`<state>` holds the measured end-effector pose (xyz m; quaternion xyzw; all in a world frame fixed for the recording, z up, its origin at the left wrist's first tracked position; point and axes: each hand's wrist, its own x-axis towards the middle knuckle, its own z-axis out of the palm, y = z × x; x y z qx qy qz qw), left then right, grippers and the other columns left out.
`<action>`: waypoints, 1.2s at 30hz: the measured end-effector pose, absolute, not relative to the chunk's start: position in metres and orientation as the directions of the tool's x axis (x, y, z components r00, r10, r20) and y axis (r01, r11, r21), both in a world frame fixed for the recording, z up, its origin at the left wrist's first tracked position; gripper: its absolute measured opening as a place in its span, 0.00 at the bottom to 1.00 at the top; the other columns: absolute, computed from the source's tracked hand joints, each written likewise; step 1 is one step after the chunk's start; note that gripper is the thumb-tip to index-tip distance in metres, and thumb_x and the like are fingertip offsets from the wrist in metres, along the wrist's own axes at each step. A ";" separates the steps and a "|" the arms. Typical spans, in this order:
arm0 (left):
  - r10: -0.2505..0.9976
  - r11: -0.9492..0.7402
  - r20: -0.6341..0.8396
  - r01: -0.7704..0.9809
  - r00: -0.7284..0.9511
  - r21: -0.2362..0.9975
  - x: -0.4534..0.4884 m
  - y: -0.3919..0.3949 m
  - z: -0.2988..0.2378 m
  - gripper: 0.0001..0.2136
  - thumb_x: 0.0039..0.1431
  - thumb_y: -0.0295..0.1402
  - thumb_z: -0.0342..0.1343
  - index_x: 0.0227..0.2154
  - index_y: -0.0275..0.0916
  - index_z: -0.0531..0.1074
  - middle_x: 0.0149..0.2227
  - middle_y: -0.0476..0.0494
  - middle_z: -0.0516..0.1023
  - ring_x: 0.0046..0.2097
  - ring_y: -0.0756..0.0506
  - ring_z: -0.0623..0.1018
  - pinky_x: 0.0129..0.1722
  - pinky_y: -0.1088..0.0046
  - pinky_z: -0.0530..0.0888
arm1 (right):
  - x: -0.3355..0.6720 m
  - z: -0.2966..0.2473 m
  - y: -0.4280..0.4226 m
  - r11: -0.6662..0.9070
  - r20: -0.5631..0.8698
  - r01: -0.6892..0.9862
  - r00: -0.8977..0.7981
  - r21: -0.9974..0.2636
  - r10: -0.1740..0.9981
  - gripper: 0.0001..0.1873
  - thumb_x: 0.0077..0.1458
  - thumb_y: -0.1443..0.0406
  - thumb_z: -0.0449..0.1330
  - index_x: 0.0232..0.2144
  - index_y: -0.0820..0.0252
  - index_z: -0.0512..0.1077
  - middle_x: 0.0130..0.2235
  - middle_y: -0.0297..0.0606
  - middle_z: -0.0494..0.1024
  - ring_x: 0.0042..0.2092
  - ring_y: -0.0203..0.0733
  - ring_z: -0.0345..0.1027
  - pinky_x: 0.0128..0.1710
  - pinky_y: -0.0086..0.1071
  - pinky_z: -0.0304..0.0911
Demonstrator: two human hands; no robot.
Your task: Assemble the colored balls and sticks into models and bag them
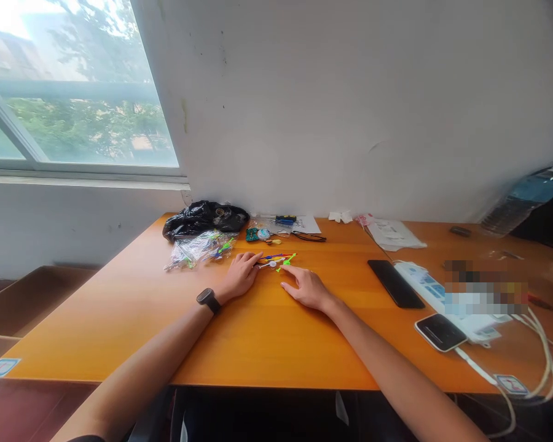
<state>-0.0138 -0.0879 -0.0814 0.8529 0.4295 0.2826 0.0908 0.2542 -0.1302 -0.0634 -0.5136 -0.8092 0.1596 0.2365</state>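
A small group of thin coloured plastic pieces lies on the wooden table between my hands. A bright green piece (287, 263) is on the right of the group and a white piece (273, 264) is to its left. Blue, yellow and red strips show just behind them. My left hand (239, 275), below a black wristwatch, rests on the table with its fingers stretched out at the left end of the pieces. On the other side, my right hand (308, 288) has thumb and index finger apart, the index fingertip at the green piece. Whether it touches is too small to tell.
Behind my left hand are a clear bag (200, 250) of coloured pieces and a black plastic bag (203, 218). A green circuit board (252, 234) lies near the wall. A black phone (395, 283), a white power strip (421, 285) and cables are on the right.
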 end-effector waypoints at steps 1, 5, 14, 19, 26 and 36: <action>0.786 -0.613 0.404 0.681 0.468 0.402 -0.014 -0.088 -0.081 0.23 0.75 0.33 0.46 0.69 0.42 0.67 0.57 0.34 0.75 0.59 0.34 0.72 0.62 0.50 0.71 | 0.254 -0.062 -0.131 0.417 0.213 0.758 -0.359 -0.501 0.909 0.29 0.63 0.60 0.64 0.66 0.55 0.73 0.59 0.43 0.81 0.51 0.53 0.80 0.54 0.45 0.72; 0.792 -0.606 0.385 0.678 0.473 0.415 -0.012 -0.091 -0.077 0.24 0.72 0.30 0.47 0.68 0.42 0.69 0.57 0.35 0.76 0.58 0.35 0.73 0.62 0.51 0.71 | 0.255 -0.060 -0.132 0.428 0.202 0.751 -0.379 -0.503 0.903 0.30 0.63 0.60 0.64 0.67 0.51 0.72 0.64 0.40 0.78 0.61 0.56 0.75 0.61 0.47 0.70; 0.790 -0.610 0.376 0.683 0.484 0.402 -0.013 -0.091 -0.078 0.28 0.65 0.26 0.49 0.68 0.42 0.68 0.58 0.35 0.76 0.60 0.34 0.72 0.62 0.52 0.72 | 0.256 -0.062 -0.134 0.507 0.231 0.720 -0.454 -0.473 0.860 0.21 0.65 0.60 0.62 0.59 0.54 0.77 0.59 0.42 0.81 0.58 0.54 0.78 0.59 0.46 0.71; 0.789 -0.613 0.398 0.650 0.468 0.449 -0.013 -0.090 -0.078 0.25 0.70 0.30 0.46 0.67 0.39 0.68 0.63 0.34 0.72 0.64 0.34 0.70 0.67 0.51 0.68 | 0.255 -0.060 -0.135 0.544 0.242 0.715 -0.489 -0.439 0.838 0.16 0.66 0.62 0.61 0.54 0.54 0.78 0.56 0.42 0.83 0.55 0.53 0.79 0.56 0.44 0.72; 0.827 -0.548 0.457 0.651 0.328 0.525 -0.009 -0.089 -0.087 0.23 0.76 0.41 0.44 0.68 0.39 0.66 0.67 0.32 0.67 0.68 0.33 0.66 0.70 0.47 0.65 | 0.254 -0.058 -0.140 0.572 0.255 0.717 -0.513 -0.399 0.820 0.13 0.66 0.62 0.61 0.51 0.54 0.78 0.56 0.42 0.83 0.55 0.52 0.78 0.55 0.41 0.72; 0.850 -0.472 0.386 0.844 0.358 0.257 -0.020 -0.002 -0.037 0.18 0.73 0.36 0.45 0.50 0.44 0.81 0.66 0.36 0.70 0.65 0.29 0.68 0.64 0.43 0.69 | 0.251 -0.063 -0.137 0.566 0.269 0.699 -0.499 -0.437 0.824 0.15 0.67 0.60 0.61 0.53 0.53 0.77 0.56 0.41 0.81 0.53 0.51 0.78 0.55 0.42 0.71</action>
